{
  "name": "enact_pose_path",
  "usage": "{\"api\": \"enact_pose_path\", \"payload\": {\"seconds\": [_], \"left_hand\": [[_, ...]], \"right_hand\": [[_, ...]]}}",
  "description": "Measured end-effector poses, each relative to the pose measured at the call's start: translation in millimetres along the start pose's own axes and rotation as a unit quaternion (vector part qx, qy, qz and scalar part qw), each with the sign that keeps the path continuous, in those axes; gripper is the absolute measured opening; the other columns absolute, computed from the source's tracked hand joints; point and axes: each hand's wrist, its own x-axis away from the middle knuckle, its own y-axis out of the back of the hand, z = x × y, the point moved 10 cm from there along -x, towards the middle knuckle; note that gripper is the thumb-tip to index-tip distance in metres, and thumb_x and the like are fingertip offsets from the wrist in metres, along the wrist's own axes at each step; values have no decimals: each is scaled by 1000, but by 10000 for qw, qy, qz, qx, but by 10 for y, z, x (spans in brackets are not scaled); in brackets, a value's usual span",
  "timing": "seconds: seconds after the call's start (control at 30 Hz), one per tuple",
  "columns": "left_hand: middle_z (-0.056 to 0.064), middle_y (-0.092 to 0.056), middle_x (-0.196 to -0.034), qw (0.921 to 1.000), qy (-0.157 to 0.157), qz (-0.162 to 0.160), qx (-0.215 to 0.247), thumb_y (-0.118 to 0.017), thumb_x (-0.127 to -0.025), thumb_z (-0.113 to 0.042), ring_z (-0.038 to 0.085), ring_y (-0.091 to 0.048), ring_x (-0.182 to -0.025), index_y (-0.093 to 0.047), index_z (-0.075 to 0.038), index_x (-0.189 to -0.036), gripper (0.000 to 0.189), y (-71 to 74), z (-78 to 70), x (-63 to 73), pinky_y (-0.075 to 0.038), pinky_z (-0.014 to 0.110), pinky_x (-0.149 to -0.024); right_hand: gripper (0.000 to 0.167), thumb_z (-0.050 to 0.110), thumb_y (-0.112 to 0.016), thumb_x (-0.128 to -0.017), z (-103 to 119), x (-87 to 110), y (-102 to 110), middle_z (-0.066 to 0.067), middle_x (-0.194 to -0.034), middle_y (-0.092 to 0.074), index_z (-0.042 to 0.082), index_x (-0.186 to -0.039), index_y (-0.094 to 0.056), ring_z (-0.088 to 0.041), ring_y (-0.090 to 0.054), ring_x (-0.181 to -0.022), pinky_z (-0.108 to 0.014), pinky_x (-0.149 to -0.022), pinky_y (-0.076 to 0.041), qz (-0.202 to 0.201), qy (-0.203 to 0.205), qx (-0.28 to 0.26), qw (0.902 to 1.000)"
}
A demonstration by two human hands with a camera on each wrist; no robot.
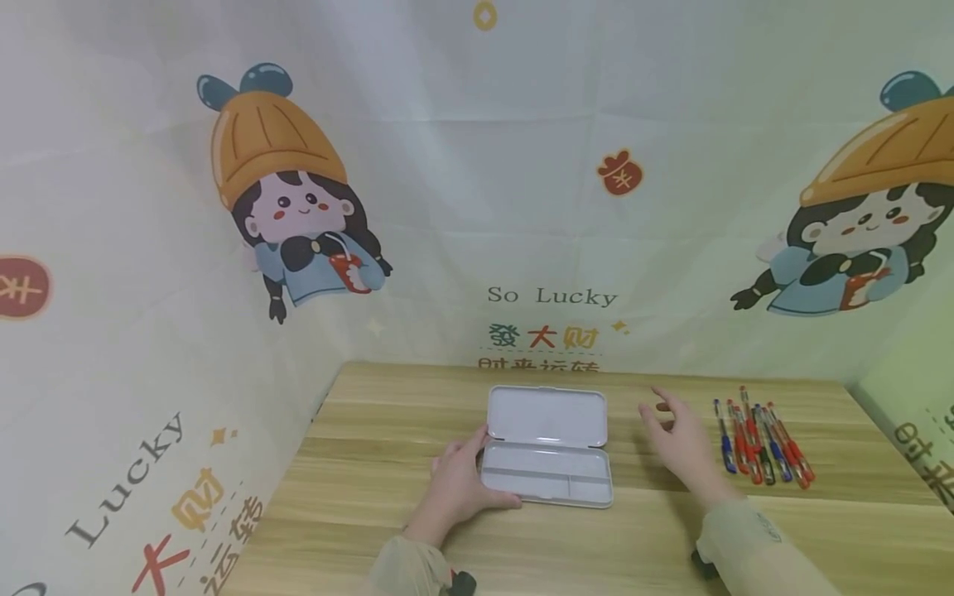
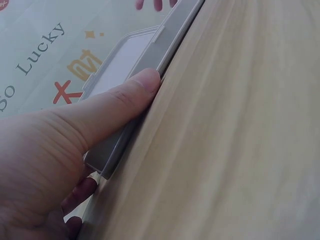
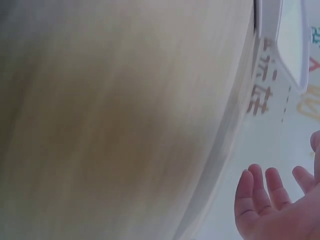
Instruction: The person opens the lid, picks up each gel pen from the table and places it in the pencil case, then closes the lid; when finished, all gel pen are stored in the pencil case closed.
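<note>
An open pencil case [image 1: 547, 458], pale grey with a few divided compartments, lies on the wooden table. Its hinged lid [image 1: 547, 416] is tilted back, and no pens lie in the tray. My left hand [image 1: 458, 488] grips the case at its left end. The thumb [image 2: 120, 102] presses on the front side, while the other fingers go round the left end, partly hidden. Between the case and a bunch of pens [image 1: 768, 451], my right hand [image 1: 681, 443] hovers with loosely bent fingers, holding nothing. In the right wrist view its fingers [image 3: 276, 187] are spread apart.
The pens have red, blue and black caps and lie close together on the right of the table [image 1: 358, 497]. A printed cloth [image 1: 447, 207] hangs behind the table's back edge and along the sides.
</note>
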Motion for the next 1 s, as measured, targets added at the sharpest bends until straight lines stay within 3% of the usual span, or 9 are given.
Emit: {"api": "enact_pose_path", "payload": {"seconds": [0.13,0.3,0.5,0.67,0.87,1.0], "left_hand": [[5,-63,-162,10000,-13,21,-42,-107,-57,-58,39,-52,-147,-39,-8,-170,141,-12,6,1,-34,63,-119],[4,-64,-161,10000,-27,12,-44,-107,-57,-57,38,-53,-145,-40,-8,-170,140,-10,-12,7,-34,63,-117],[2,-65,-160,10000,-50,-31,-43,-107,-56,-57,38,-54,-145,-40,-7,-170,141,-1,-12,-2,-35,61,-116],[2,-65,-160,9999,-68,-63,-79,-107,-56,-57,37,-54,-145,-41,-7,-170,140,12,-14,-3,-35,60,-114],[3,-66,-159,9999,-95,-69,-64,-107,-56,-56,38,-54,-144,-40,-7,-170,140,34,-31,8,-35,59,-114],[3,-66,-159,9999,-107,-79,-60,-107,-57,-55,38,-54,-144,-40,-6,-169,140,47,-46,16,-35,60,-114]], "right_hand": [[73,52,-46,-116,-108,63,235,-37,-154,-55,0,-166,-41,-52,-67,-125,-62,-95,-61,-219,38,384,9990],[64,44,-45,-116,-314,126,591,-37,-144,-60,-4,-158,-51,-54,-65,-122,-66,-94,-56,-798,-137,735,9940],[61,36,-43,-111,-669,202,1009,-43,-142,-56,-9,-150,-54,-64,-54,-126,-73,-99,-47,-1439,-883,1157,9788],[64,36,-39,-110,-962,285,1197,-48,-151,-43,-9,-156,-45,-68,-44,-133,-78,-104,-41,-1390,-1687,1205,9683],[69,40,-38,-110,-1155,351,1292,-50,-152,-41,-10,-158,-41,-69,-41,-136,-81,-107,-38,-1388,-2047,1225,9612],[75,46,-38,-111,-1292,366,1283,-52,-153,-37,-10,-162,-36,-70,-40,-138,-80,-109,-41,-1093,-2310,1330,9576]]}}
